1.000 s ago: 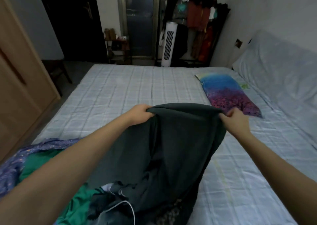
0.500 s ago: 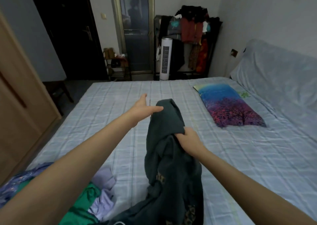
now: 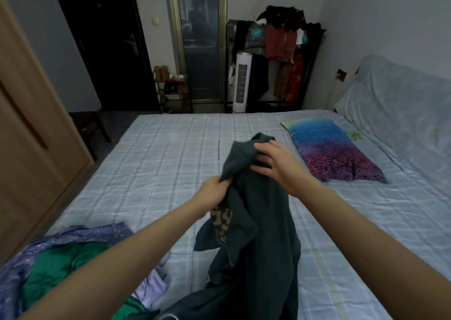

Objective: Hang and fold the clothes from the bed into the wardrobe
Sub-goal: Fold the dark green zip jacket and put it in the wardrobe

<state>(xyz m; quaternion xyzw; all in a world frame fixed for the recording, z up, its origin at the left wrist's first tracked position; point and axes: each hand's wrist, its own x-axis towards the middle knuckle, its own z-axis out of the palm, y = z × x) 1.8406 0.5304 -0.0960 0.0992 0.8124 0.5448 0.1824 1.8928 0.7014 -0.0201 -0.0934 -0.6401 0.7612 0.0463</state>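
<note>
Dark teal fabric fills the centre of the frame: a sweatshirt (image 3: 253, 222) held up above the bed (image 3: 158, 161), its lower part trailing down to the bottom edge. The left hand (image 3: 213, 194) pinches a fold of it just left of centre, fingers curled tight on the cloth. The right hand (image 3: 275, 165), slightly higher and to the right, lies against the upper bunched part with its fingers spread and only lightly bent; whether the thumb grips the cloth cannot be told. A tan printed patch (image 3: 223, 218) shows on the garment just below the left hand, but its letters are too creased to read.

At lower left of the frame a pile of clothes (image 3: 61, 258) rests on the pale checked bed sheet: a blue speckled piece, a green one and a lilac one, touching each other. A pillow (image 3: 334, 153) printed with a blue sky and purple trees lies at right centre, well apart from the hands. The wooden wardrobe (image 3: 29, 136) stands along the left edge. At upper centre, beyond the bed, are a white tower fan (image 3: 241, 81) and just beside it a rack of hanging clothes (image 3: 278, 43); a dark door (image 3: 107, 46) is at upper left.
</note>
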